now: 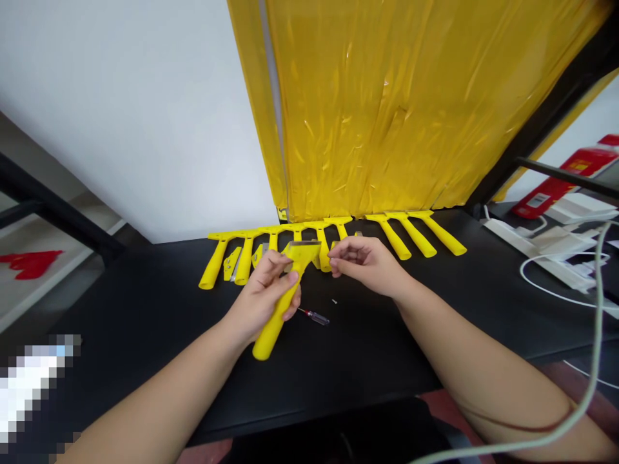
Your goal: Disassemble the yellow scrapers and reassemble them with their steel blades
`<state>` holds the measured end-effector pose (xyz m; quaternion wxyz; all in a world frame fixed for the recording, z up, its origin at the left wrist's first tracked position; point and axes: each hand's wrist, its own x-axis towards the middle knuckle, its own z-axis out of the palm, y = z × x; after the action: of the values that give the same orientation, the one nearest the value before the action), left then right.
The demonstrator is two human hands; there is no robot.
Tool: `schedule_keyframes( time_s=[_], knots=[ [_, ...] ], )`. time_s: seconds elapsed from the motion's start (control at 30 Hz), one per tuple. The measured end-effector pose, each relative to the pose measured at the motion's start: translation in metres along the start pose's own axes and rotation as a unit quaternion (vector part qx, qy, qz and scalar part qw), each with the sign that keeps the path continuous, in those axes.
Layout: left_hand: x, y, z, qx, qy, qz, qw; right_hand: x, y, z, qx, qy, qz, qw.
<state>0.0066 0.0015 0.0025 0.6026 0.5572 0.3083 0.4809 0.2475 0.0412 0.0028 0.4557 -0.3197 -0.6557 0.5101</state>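
Observation:
My left hand [264,293] is shut around the yellow handle of a paint scraper [278,319], whose metal blade end [302,251] points away from me. My right hand [367,264] hovers beside the scraper head, fingers curled and slightly apart, with nothing visible in them. A row of several yellow scraper handles [333,241] lies on the black table [348,380] behind my hands. Loose yellow scraper parts [232,263] lie among them. A small screwdriver with a red and blue handle [314,316] rests below my hands, near a tiny screw [333,301].
A crumpled yellow plastic sheet [377,109] hangs behind the table against a white wall [120,109]. White power strips and cables [556,248] and a red box [565,180] sit at the right. A white cable [592,361] crosses my right arm's side.

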Motion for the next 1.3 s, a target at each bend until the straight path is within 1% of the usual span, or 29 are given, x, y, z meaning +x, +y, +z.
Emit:
schedule_keyframes(
  time_s=[0.07, 0.13, 0.3, 0.37, 0.43, 0.5, 0.53, 0.67, 0.83, 0.9, 1.0, 1.07, 1.13, 1.3],
  knots=[
    [0.000, 0.005, 0.007, -0.102, 0.022, -0.069, 0.992, -0.001, -0.001, 0.006, 0.009, 0.007, -0.016, 1.000],
    [0.000, 0.008, 0.009, -0.148, 0.035, -0.100, 0.983, -0.003, -0.002, 0.010, -0.006, 0.016, -0.031, 0.999],
    [0.004, 0.007, 0.006, -0.185, 0.040, -0.122, 0.974, -0.005, -0.005, 0.015, -0.078, 0.036, -0.074, 0.994],
    [0.004, 0.007, 0.006, -0.195, 0.035, -0.130, 0.971, -0.005, -0.006, 0.015, -0.135, 0.044, -0.109, 0.984],
    [0.003, 0.008, 0.007, -0.199, 0.030, -0.137, 0.970, -0.004, -0.006, 0.015, -0.191, 0.060, -0.150, 0.968],
    [0.002, 0.009, 0.010, -0.198, 0.025, -0.142, 0.970, -0.003, -0.005, 0.014, -0.211, 0.072, -0.176, 0.959],
    [0.001, 0.010, 0.011, -0.197, 0.024, -0.142, 0.970, -0.002, -0.003, 0.013, -0.208, 0.072, -0.179, 0.959],
    [-0.002, 0.010, 0.012, -0.187, 0.022, -0.132, 0.973, -0.001, -0.001, 0.012, -0.185, 0.058, -0.140, 0.971],
    [-0.004, 0.009, 0.012, -0.149, -0.008, -0.111, 0.983, 0.000, -0.003, 0.010, -0.155, 0.041, -0.087, 0.983],
    [-0.004, 0.008, 0.012, -0.136, -0.011, -0.105, 0.985, 0.000, -0.003, 0.009, -0.121, 0.032, -0.063, 0.990],
    [-0.003, 0.006, 0.010, -0.128, -0.017, -0.101, 0.986, 0.002, 0.002, 0.010, -0.033, 0.006, -0.009, 0.999],
    [-0.002, 0.005, 0.008, -0.125, -0.022, -0.103, 0.987, 0.004, 0.006, 0.010, 0.027, -0.009, 0.020, 0.999],
    [-0.001, 0.004, 0.005, -0.119, -0.030, -0.104, 0.987, 0.005, 0.009, 0.010, 0.065, -0.018, 0.031, 0.997],
    [-0.001, 0.004, 0.001, -0.092, -0.054, -0.099, 0.989, 0.004, 0.009, 0.012, 0.082, -0.029, 0.046, 0.995]
  ],
)
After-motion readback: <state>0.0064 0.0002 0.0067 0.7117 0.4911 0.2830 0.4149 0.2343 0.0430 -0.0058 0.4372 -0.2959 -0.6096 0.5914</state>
